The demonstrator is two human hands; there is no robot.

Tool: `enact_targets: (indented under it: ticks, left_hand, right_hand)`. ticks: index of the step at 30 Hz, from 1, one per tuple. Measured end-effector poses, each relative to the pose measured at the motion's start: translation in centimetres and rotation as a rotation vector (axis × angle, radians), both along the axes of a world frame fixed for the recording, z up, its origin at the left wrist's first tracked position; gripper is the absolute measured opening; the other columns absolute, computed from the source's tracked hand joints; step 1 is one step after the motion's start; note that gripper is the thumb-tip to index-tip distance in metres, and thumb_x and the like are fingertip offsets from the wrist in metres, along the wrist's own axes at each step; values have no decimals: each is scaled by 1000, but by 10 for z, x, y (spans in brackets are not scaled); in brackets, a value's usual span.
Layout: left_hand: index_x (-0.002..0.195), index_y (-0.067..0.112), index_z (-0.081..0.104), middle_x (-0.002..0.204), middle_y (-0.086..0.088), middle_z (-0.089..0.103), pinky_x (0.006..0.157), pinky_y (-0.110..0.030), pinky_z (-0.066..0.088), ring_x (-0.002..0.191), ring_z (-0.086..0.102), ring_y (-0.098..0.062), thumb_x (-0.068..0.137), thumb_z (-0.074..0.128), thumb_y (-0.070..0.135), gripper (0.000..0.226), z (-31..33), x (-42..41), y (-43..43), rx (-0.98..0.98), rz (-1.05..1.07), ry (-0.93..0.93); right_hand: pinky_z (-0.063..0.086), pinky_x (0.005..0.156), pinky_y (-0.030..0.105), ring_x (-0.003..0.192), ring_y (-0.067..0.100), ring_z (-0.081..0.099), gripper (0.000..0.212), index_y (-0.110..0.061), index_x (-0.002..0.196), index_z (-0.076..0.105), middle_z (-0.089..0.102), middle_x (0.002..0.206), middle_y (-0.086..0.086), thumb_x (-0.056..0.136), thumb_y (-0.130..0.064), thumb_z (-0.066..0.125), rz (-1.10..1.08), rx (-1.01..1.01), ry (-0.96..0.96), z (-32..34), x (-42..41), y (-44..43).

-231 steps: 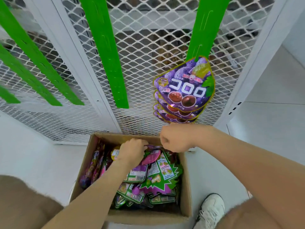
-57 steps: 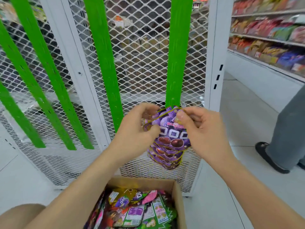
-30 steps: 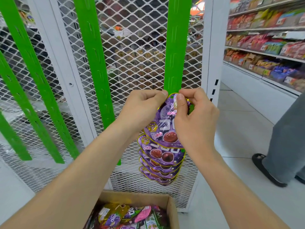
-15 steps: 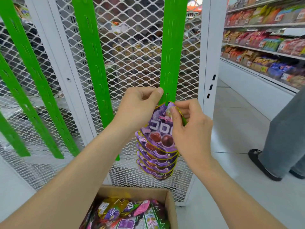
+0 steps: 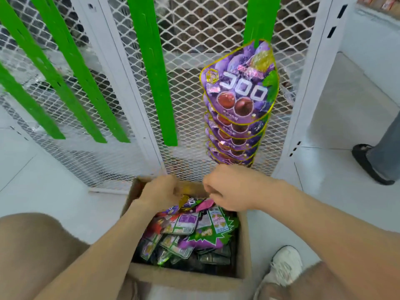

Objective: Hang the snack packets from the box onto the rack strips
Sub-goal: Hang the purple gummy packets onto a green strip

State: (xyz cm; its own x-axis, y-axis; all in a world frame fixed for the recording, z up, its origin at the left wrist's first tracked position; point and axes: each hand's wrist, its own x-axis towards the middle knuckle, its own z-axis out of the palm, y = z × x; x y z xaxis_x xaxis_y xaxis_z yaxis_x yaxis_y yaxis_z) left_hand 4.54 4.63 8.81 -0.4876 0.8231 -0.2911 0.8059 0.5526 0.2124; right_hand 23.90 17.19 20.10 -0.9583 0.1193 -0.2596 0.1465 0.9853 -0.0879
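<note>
Your left hand (image 5: 160, 193) curls round a glossy gold-and-purple packet (image 5: 186, 200) in the cardboard box (image 5: 186, 280); your right hand (image 5: 229, 188) is curled alongside, its hold unclear. Shiny grape packets (image 5: 238, 94) overlap down the green strip (image 5: 259, 18).

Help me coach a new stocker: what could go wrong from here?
1. The box holds mixed packets: green, pink, purple. A wrong flavour could join the purple packets on the green strip.
2. That hanging column ends just above the right hand; lifting it quickly might knock the lowest packet loose.
</note>
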Motion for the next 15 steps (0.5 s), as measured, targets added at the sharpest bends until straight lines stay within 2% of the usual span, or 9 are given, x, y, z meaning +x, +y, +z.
enact_targets:
  ticks: [3, 5, 7, 10, 13, 15]
  left_hand:
    - [97, 17, 72, 97, -8, 74, 74, -42, 60, 94, 73, -31, 94, 62, 28, 15, -49, -3, -6, -65, 30, -45]
    - [114, 12, 67, 108, -9, 72, 79, -43, 60, 101, 71, -32, 99, 64, 34, 27, -77, -2, -8, -99, 33, 4]
    - [120, 17, 61, 117, -7, 67, 86, -47, 59, 111, 66, -33, 97, 65, 41, 33, -102, -1, -11, -115, 61, 9]
    - [116, 21, 65, 112, -7, 69, 84, -45, 60, 114, 66, -31, 99, 61, 49, 33, -126, 2, -16, -170, 49, 36]
    - [114, 21, 67, 109, -11, 70, 79, -43, 58, 107, 69, -35, 103, 54, 36, 23, -126, 9, -17, -124, 45, 111]
    - [102, 19, 68, 100, -9, 69, 76, -42, 57, 98, 70, -36, 102, 50, 30, 22, -115, 9, -14, -94, 27, 144]
  right_hand:
    - [60, 72, 47, 84, 36, 66, 11, -19, 99, 64, 56, 85, 7, 94, -25, 55, 24, 29, -118, -14, -10, -4]
    - [60, 73, 46, 86, 36, 67, 15, -16, 105, 64, 60, 90, 10, 96, -25, 56, 48, 47, -151, -20, -15, -1]
    - [60, 73, 44, 88, 37, 66, 18, -14, 109, 64, 62, 98, 12, 98, -27, 57, 55, 51, -163, -25, -18, 1]
    - [59, 70, 43, 86, 35, 66, 17, -16, 109, 64, 59, 95, 10, 97, -25, 57, 45, 25, -188, -30, -20, 4]
    - [58, 67, 41, 85, 34, 66, 19, -16, 111, 63, 58, 95, 9, 99, -30, 57, 38, 8, -197, -30, -21, 5]
    - [58, 71, 43, 87, 35, 65, 18, -15, 108, 61, 52, 88, 5, 100, -30, 55, 29, -8, -192, -27, -21, 7]
